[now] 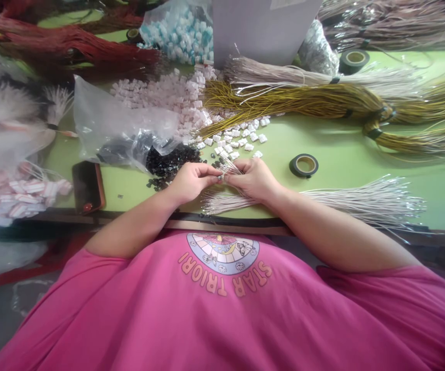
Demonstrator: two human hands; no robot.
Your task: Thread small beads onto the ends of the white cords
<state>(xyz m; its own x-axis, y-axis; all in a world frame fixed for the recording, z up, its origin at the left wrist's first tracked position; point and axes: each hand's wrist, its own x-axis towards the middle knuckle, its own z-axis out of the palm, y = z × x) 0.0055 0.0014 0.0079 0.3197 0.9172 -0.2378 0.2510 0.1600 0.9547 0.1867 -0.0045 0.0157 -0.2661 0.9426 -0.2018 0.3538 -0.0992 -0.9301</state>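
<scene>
My right hand is closed around a small bunch of white wires, whose tips fan out between my two hands. The fingertips of my left hand are pinched together and meet the right fingers at the wires; a tiny dark spot shows there, too small to name. Just left of my left hand lies a heap of small black parts. White plastic connectors are scattered directly beyond my hands. A long bundle of white wires rests under my right forearm.
A roll of black tape lies right of my hands. Yellow-green wire bundles stretch across the back right. A clear plastic bag and a phone are at left. A grey box stands behind, near a bag of blue-and-white parts.
</scene>
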